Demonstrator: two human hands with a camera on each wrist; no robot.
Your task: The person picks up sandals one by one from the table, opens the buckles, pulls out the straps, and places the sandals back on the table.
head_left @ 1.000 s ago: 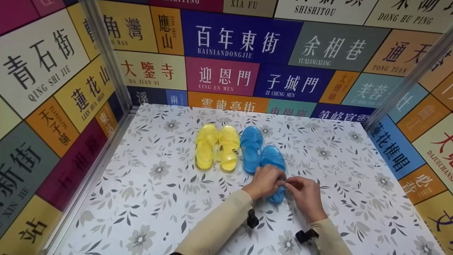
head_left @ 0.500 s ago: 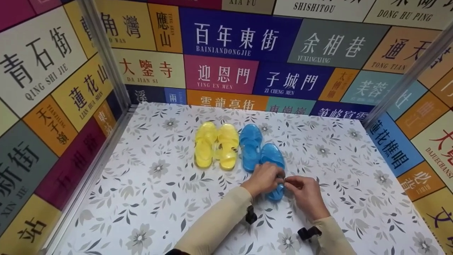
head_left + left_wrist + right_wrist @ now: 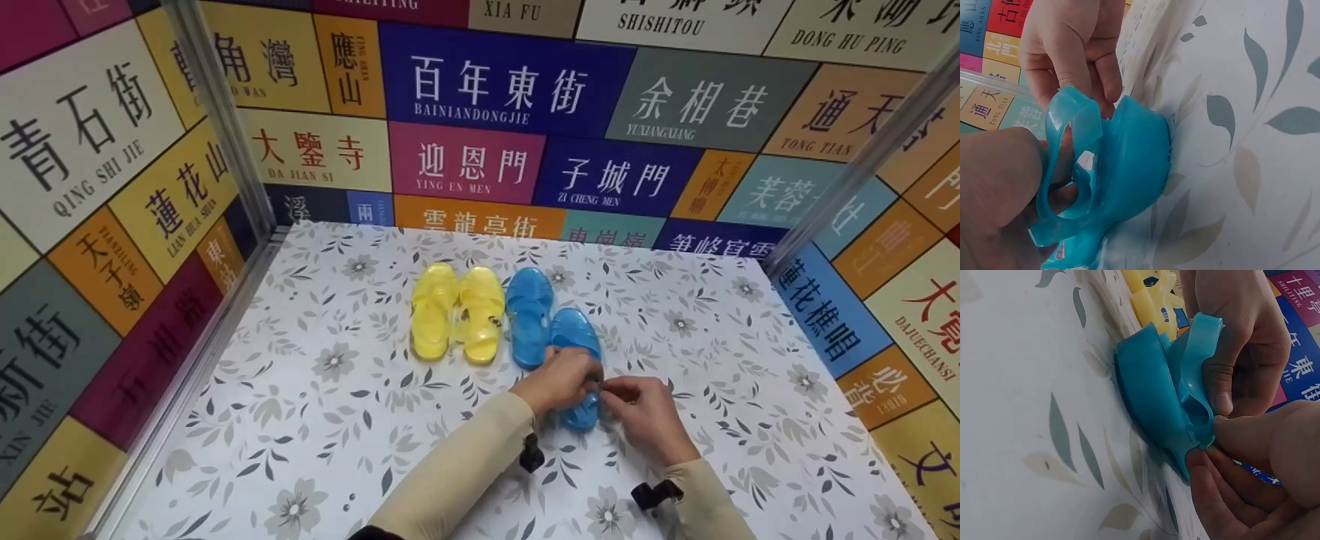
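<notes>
One blue jelly sandal (image 3: 574, 330) lies toe away from me, a little nearer than its mate. My left hand (image 3: 562, 379) reaches over its middle, fingers curled at the ankle strap (image 3: 1053, 163). From the right side, my right hand (image 3: 646, 416) meets it, and in the right wrist view its thumb and forefinger pinch the strap's side (image 3: 1205, 433). The left thumb shows right beside that spot. The strap stands up in a loop above the heel cup (image 3: 1143, 382). The pinched end itself is mostly hidden by fingertips.
The other blue sandal (image 3: 529, 307) is just left of the worked one. Two yellow sandals (image 3: 431, 319) stand side by side farther left. All are on a white floral-patterned tabletop (image 3: 300, 420), enclosed by colourful lettered panels (image 3: 506, 82) behind and at both sides.
Both hands stay at the blue sandal's strap with hardly any movement. The head view shifts slightly; the sandals keep their places.
</notes>
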